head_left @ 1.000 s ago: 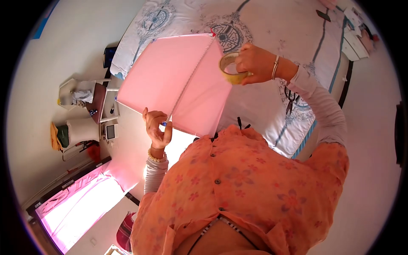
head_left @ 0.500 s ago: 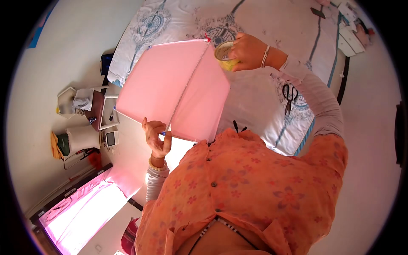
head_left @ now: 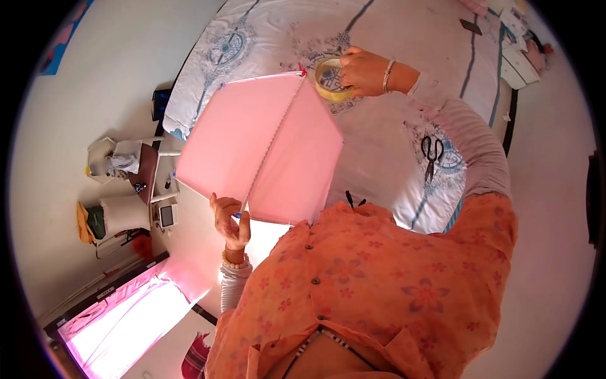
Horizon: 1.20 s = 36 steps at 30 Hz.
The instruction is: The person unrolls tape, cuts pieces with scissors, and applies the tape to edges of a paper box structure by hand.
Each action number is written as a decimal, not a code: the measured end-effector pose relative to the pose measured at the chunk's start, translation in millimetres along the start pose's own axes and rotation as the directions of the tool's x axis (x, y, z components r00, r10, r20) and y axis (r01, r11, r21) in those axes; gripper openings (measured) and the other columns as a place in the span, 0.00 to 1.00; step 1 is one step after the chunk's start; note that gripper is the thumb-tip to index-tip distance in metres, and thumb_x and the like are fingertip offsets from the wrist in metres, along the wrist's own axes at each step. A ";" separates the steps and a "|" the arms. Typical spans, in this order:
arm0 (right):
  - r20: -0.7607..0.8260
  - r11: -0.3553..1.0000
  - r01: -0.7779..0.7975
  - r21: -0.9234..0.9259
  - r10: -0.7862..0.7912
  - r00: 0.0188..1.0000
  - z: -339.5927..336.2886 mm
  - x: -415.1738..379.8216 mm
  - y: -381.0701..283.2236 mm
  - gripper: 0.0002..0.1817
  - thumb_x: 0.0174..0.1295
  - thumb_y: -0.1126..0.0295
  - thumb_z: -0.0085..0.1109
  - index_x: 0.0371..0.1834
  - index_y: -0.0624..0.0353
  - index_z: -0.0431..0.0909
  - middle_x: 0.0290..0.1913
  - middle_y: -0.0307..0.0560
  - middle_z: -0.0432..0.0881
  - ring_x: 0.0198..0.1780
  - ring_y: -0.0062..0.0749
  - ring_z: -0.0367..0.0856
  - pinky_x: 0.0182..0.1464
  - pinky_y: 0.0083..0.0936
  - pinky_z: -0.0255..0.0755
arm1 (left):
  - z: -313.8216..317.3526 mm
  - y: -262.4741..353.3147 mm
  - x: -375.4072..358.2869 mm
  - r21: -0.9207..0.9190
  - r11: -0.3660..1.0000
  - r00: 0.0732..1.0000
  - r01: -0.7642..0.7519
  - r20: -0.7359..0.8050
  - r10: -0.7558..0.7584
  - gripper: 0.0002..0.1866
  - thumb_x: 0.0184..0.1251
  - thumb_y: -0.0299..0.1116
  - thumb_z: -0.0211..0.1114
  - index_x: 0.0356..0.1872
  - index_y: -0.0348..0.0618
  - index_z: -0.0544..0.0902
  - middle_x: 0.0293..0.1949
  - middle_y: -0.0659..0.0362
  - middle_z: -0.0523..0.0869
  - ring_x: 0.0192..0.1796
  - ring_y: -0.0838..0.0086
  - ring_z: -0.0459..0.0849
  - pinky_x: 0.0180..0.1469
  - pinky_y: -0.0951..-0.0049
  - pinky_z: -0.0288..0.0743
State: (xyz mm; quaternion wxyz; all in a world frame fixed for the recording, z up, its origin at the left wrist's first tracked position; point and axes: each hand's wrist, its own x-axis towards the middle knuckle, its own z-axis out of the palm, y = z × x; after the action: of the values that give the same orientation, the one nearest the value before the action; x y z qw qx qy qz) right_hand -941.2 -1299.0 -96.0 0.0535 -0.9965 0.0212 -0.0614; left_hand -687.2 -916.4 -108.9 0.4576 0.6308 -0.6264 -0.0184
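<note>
A pink many-sided panel (head_left: pixel 233 136) with thin pale edges lies tilted in front of my body, over the near side of the bed. A twisted cord (head_left: pixel 272 147) runs across it, from a red tie (head_left: pixel 302 72) at the far corner down to the near edge. At that near end my left hand (head_left: pixel 229 222) is closed on the panel's edge, a small blue bit showing by the fingers. My right hand (head_left: pixel 371 72) grips a roll of clear yellowish tape (head_left: pixel 336 96) by its right side, just beyond the panel's far right corner.
Black-handled scissors (head_left: pixel 431 156) lie on the patterned bed sheet (head_left: pixel 404 38) to the right. A dark phone-like slab (head_left: pixel 471 26) rests farther back. To the left stand a small brown-topped table (head_left: pixel 145 170) and a cushion (head_left: pixel 124 210), with a bright window (head_left: pixel 126 322) below.
The tape roll has turned so its ring opening faces me more, and my right hand has shifted slightly left. The panel and my left hand sit a little lower in view.
</note>
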 end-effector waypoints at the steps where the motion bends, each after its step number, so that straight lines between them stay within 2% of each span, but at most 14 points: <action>1: 0.081 1.000 -0.013 -0.009 0.013 0.997 1.4 -0.2 3.0 0.11 0.44 0.58 0.66 0.24 0.54 0.83 0.25 0.42 0.78 0.37 0.34 0.74 0.58 0.35 0.60 | -1.6 -1.9 -0.4 0.003 1.000 1.000 -0.003 0.008 0.003 0.07 0.46 0.25 0.62 0.29 0.40 0.75 0.32 0.55 0.79 0.37 0.65 0.76 0.69 0.51 0.50; 2: 0.082 1.000 -0.008 -0.010 0.009 0.997 2.7 -0.3 7.3 0.11 0.44 0.58 0.66 0.24 0.54 0.83 0.25 0.42 0.78 0.37 0.34 0.74 0.58 0.35 0.60 | -2.2 -1.0 -0.5 0.005 1.000 1.000 -0.001 0.004 0.001 0.07 0.46 0.25 0.62 0.29 0.40 0.75 0.32 0.55 0.79 0.37 0.65 0.76 0.69 0.51 0.50; 4: -0.120 0.996 0.089 0.032 -0.084 0.989 2.7 2.9 12.8 0.12 0.45 0.57 0.65 0.24 0.53 0.83 0.25 0.43 0.78 0.38 0.35 0.74 0.58 0.35 0.61 | -4.1 0.1 -0.6 -0.003 1.000 0.999 0.015 0.038 -0.015 0.08 0.47 0.26 0.62 0.30 0.41 0.75 0.32 0.56 0.79 0.37 0.65 0.76 0.68 0.51 0.50; 5: -0.120 0.995 0.090 0.030 -0.086 0.989 3.2 4.7 15.6 0.12 0.45 0.57 0.65 0.24 0.53 0.83 0.25 0.43 0.78 0.38 0.35 0.74 0.58 0.35 0.61 | -4.2 -0.9 -1.0 -0.002 1.000 0.999 0.014 0.036 -0.014 0.08 0.47 0.26 0.62 0.30 0.41 0.75 0.32 0.56 0.79 0.37 0.65 0.76 0.68 0.51 0.50; 7: 0.008 0.997 -0.074 -0.025 0.074 0.997 -4.5 9.1 14.2 0.16 0.46 0.52 0.64 0.25 0.54 0.83 0.25 0.44 0.79 0.37 0.37 0.74 0.58 0.34 0.62 | -3.6 -1.8 -4.2 0.001 1.000 1.000 0.017 0.025 -0.017 0.08 0.47 0.26 0.63 0.30 0.41 0.75 0.31 0.56 0.79 0.37 0.65 0.76 0.68 0.51 0.50; 8: 0.009 0.997 -0.074 -0.025 0.074 0.997 -10.7 11.4 15.3 0.16 0.46 0.52 0.64 0.25 0.54 0.83 0.25 0.44 0.79 0.37 0.37 0.74 0.58 0.34 0.62 | -3.4 -0.9 -4.5 0.000 1.000 1.000 0.019 0.025 -0.019 0.08 0.47 0.26 0.63 0.30 0.41 0.75 0.31 0.56 0.79 0.37 0.65 0.76 0.68 0.51 0.50; 10: 0.176 0.954 -0.292 -0.066 0.299 0.938 -24.8 18.5 17.7 0.21 0.47 0.48 0.62 0.29 0.56 0.84 0.28 0.48 0.83 0.32 0.41 0.79 0.57 0.33 0.64 | -3.4 0.3 -3.8 -0.008 1.000 1.000 0.017 0.026 -0.017 0.08 0.47 0.27 0.64 0.29 0.42 0.75 0.31 0.56 0.79 0.37 0.65 0.76 0.68 0.51 0.50; 14: 0.162 0.966 -0.243 -0.084 0.254 0.954 -14.4 30.9 33.9 0.22 0.48 0.46 0.62 0.30 0.55 0.84 0.27 0.47 0.82 0.33 0.43 0.79 0.57 0.35 0.63 | -4.3 -2.5 -6.0 -0.007 1.000 0.999 0.022 0.038 -0.022 0.07 0.49 0.28 0.64 0.29 0.42 0.75 0.31 0.56 0.79 0.37 0.65 0.76 0.68 0.51 0.50; 16: -0.033 0.999 -0.035 -0.040 0.034 0.999 0.1 26.1 41.1 0.21 0.50 0.47 0.61 0.30 0.55 0.83 0.25 0.47 0.82 0.31 0.45 0.79 0.54 0.35 0.64 | -4.9 -7.1 -12.5 0.005 1.000 1.000 0.019 0.011 -0.019 0.07 0.50 0.29 0.64 0.29 0.42 0.75 0.31 0.56 0.79 0.37 0.65 0.75 0.67 0.51 0.51; 20: -0.076 1.000 -0.010 -0.012 0.009 0.997 13.9 23.5 44.0 0.18 0.50 0.50 0.63 0.30 0.54 0.82 0.24 0.46 0.79 0.35 0.41 0.77 0.51 0.35 0.61 | -4.4 -8.0 -14.2 -0.006 1.000 0.999 0.027 -0.018 -0.027 0.07 0.50 0.30 0.64 0.28 0.42 0.75 0.31 0.57 0.79 0.37 0.65 0.75 0.67 0.53 0.52; 22: 0.145 0.987 -0.156 0.046 0.148 0.978 1.9 30.7 38.7 0.18 0.50 0.49 0.62 0.29 0.54 0.82 0.24 0.47 0.80 0.31 0.42 0.77 0.49 0.34 0.62 | -4.5 -7.8 -12.9 -0.006 0.999 0.999 0.034 -0.008 -0.035 0.07 0.50 0.30 0.64 0.28 0.42 0.75 0.31 0.57 0.79 0.37 0.65 0.75 0.67 0.53 0.51; 25: 0.178 0.958 -0.283 -0.035 0.285 0.942 -7.1 49.6 35.5 0.22 0.51 0.45 0.61 0.34 0.52 0.83 0.25 0.47 0.82 0.30 0.43 0.79 0.49 0.33 0.65 | -5.7 -3.2 -10.1 -0.016 0.999 0.999 0.045 0.012 -0.044 0.07 0.51 0.30 0.64 0.29 0.43 0.75 0.31 0.57 0.79 0.37 0.65 0.75 0.68 0.54 0.51; 28: 0.131 0.964 -0.258 -0.064 0.264 0.956 -1.0 62.1 42.9 0.23 0.50 0.43 0.60 0.34 0.51 0.84 0.26 0.46 0.83 0.29 0.41 0.79 0.47 0.32 0.65 | -5.0 -4.2 -7.3 -0.017 0.999 0.999 0.028 0.026 -0.028 0.07 0.50 0.29 0.64 0.29 0.43 0.75 0.31 0.57 0.79 0.37 0.65 0.75 0.68 0.54 0.51; 36: 0.194 0.958 -0.276 -0.075 0.286 0.938 16.6 75.2 46.6 0.24 0.49 0.41 0.60 0.34 0.50 0.84 0.27 0.45 0.84 0.30 0.41 0.80 0.46 0.34 0.65 | -6.0 -3.8 -9.0 -0.001 1.000 1.000 0.024 0.004 -0.024 0.07 0.51 0.29 0.64 0.29 0.43 0.75 0.31 0.58 0.79 0.36 0.64 0.75 0.67 0.53 0.52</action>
State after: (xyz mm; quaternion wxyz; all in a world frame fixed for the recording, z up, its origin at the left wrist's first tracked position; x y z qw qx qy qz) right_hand -866.3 -1347.2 -108.5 0.0405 -0.9852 0.1591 0.0494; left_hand -682.6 -906.6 -112.7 0.4562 0.6381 -0.6197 -0.0255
